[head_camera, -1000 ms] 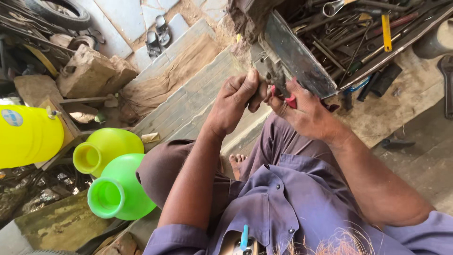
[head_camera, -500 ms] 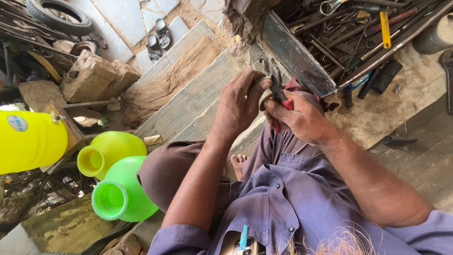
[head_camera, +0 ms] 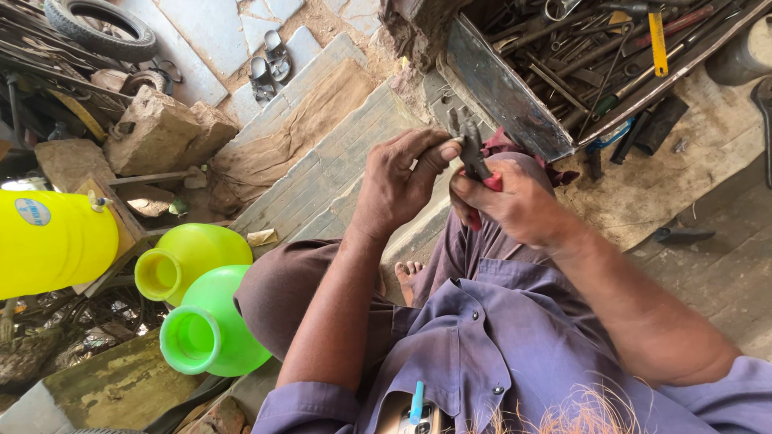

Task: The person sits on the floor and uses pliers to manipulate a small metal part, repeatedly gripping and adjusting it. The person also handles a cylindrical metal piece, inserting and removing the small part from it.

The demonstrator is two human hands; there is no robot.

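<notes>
My right hand [head_camera: 515, 205] grips a pair of pliers with red handles [head_camera: 474, 157], jaws pointing up toward the metal toolbox. My left hand [head_camera: 398, 181] is just to the left of it, thumb and fingertips pinched at the pliers' jaws. Whatever small piece sits between the jaws is too small to make out. Both hands hover over my knees, above the paved ground.
An open metal toolbox [head_camera: 507, 96] full of spanners and rods lies ahead at the right. Two green plastic pots [head_camera: 201, 321] and a yellow drum [head_camera: 52, 241] stand at the left. Stone blocks [head_camera: 157, 137], a tyre [head_camera: 100, 28] and sandals [head_camera: 269, 64] lie farther off.
The hands have shifted slightly; the left fingers now pinch at the pliers' jaws, and the pliers stand more upright in the right hand.
</notes>
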